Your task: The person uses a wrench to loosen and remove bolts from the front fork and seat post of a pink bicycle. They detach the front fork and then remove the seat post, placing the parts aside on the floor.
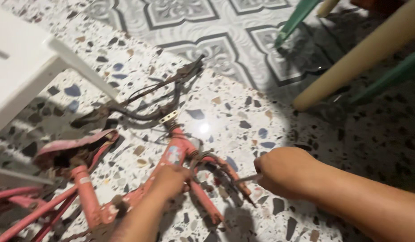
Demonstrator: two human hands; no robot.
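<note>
A worn pink bicycle frame [88, 197] lies on its side on the speckled floor. Its dark handlebar [147, 112] with a brake lever points toward the patterned tiles. My left hand [169, 181] grips the frame just below the head tube [178, 150]. My right hand [281, 172] is closed around a thin metal tool [245, 179] whose tip points at the pink front fork [216, 177]. The pink seat [75, 145] sits to the left. The picture is blurred, so the tool's kind is unclear.
A white plastic stool [23, 67] stands at the upper left. Cream [360, 58] and green [297, 18] furniture legs rise at the upper right. Patterned grey tiles [207, 27] meet the terrazzo floor [243, 116] at the back.
</note>
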